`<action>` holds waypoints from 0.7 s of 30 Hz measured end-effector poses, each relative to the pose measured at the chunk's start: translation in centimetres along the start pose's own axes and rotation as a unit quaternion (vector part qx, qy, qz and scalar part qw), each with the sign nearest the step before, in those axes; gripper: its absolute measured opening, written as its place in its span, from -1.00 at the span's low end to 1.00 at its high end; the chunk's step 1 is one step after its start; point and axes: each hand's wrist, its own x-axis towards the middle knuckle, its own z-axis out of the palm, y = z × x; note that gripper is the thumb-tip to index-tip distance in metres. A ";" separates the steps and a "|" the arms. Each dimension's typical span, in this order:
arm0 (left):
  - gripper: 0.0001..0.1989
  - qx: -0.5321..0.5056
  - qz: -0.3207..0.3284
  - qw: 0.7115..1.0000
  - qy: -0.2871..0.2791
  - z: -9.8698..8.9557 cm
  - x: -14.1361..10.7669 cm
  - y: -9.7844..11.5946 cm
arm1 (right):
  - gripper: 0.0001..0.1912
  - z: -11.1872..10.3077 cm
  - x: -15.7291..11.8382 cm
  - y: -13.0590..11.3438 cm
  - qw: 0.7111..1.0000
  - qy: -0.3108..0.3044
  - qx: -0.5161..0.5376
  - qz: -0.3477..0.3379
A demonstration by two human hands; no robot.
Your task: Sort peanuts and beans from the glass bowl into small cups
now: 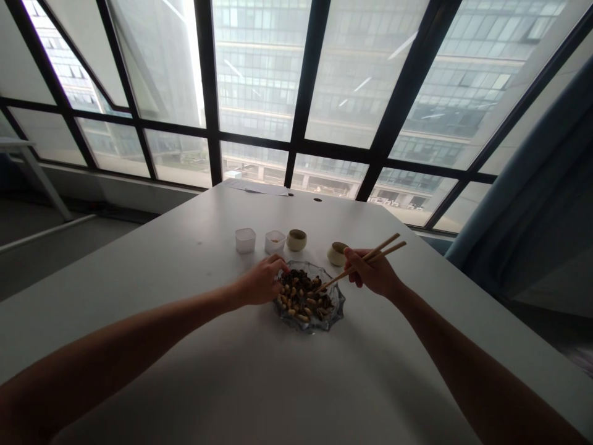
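Note:
A scalloped clear glass bowl (340, 306) stands on the white table, filled with what look like unshelled peanuts (302, 309) and smaller dark pieces. With curled fingers, my left hand (263, 281) grips the bowl's left rim; some fingertips are hidden. My right hand (373, 272) holds a pair of wooden chopsticks (385, 246), their tips down among the peanuts and close together. Whether anything is pinched between the tips is too small to tell. A small cream cup (334, 254) sits just behind my right hand, partly covered by it.
Behind the bowl are two translucent plastic cups (245, 241), the right one (275, 241) with small bits inside, and another cream cup (296, 240). White papers (259, 187) lie at the far edge of the table (194, 371). A blue curtain (523, 185) hangs on the right.

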 end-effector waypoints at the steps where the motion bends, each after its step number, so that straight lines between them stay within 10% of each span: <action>1: -0.60 -0.014 0.006 1.000 0.008 0.0 -0.7 0.4 | -0.30 0.1 -0.2 -0.2 1.000 -0.009 0.004 0.003; 21: -0.80 0.097 0.025 0.989 0.112 0.5 4.3 -5.1 | -0.40 1.9 0.9 3.1 0.990 0.126 0.026 -0.063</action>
